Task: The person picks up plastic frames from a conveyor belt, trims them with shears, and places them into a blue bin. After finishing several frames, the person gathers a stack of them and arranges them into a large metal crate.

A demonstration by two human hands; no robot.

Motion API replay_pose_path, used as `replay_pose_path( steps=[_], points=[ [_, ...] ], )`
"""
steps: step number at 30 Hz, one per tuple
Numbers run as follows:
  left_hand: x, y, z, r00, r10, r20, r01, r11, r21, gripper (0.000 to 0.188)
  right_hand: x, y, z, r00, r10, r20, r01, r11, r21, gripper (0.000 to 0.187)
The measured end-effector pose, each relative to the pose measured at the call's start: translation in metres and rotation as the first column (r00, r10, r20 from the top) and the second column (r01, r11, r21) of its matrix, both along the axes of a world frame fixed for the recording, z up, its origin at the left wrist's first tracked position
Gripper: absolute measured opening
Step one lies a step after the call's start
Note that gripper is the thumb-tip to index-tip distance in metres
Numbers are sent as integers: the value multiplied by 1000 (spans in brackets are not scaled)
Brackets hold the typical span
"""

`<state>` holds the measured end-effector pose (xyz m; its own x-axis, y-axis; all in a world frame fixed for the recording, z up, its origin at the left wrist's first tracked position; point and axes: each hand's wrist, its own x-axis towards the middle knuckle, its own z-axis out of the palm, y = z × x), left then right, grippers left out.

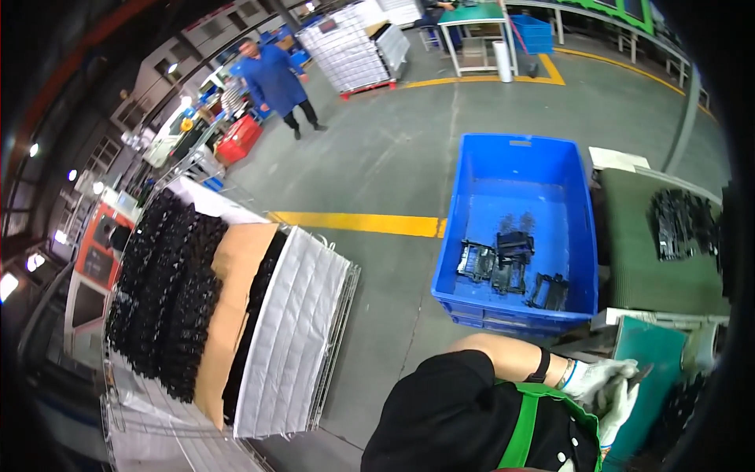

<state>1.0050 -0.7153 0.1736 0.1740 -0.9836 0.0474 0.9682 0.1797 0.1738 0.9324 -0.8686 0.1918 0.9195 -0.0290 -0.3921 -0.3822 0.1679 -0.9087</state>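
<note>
My left hand (588, 378), in a white work glove, is closed, its fingers meeting those of my right hand (620, 411), gloved the same way. Between the fingertips a small dark piece (645, 372) sticks out; its kind is too small to tell. Both hands are over the teal tabletop (646, 354) at the lower right. Ahead of my left forearm stands a large blue bin (515, 315) with several black plastic parts (511, 263) on its floor.
A green conveyor belt (653, 275) carries black plastic parts (683, 224) beside the bin. To the left, a wire cage (334, 346) lined with white padding holds many black parts (169, 295) and cardboard (236, 315). A person (274, 79) in a blue coat stands farther back.
</note>
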Motion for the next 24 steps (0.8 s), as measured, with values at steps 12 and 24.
replay_pose_path(
  steps=[12,24],
  points=[
    [145,47,33,-222,-277,935,-803,595,-14,28,45,-41,21,798,-462,386,600,669,-439,27],
    [385,-100,22,-873,-352,338,-470,794,-385,42,2,21,42,849,-470,240,433,361,-826,27]
  ],
)
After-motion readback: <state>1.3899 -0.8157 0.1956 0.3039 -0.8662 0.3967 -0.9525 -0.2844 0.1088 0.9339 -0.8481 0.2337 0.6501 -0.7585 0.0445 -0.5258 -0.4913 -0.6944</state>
